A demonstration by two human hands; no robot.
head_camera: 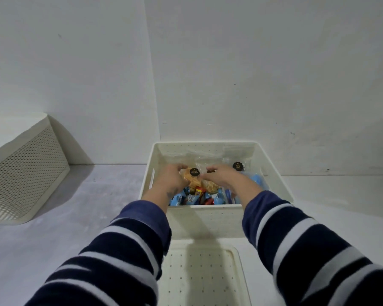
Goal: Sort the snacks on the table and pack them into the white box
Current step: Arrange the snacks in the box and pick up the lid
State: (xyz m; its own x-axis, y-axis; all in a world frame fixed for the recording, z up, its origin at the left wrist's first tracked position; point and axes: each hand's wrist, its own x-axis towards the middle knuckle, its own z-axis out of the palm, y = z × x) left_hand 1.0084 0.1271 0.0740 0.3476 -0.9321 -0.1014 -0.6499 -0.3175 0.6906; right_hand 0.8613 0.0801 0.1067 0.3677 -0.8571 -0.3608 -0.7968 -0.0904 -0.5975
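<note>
the left hand [171,175] and the right hand [221,175] are both down in the white box [206,219], fingers curled in a grip on clear bags of chips [194,180], one bag each as far as i can tell. under the grip lie blue packets [179,198] and a red one. packing looks almost done, as the worktop [86,195] shows no loose snacks. a lid [203,274] waits near the person. the hands hide much of the box.
</note>
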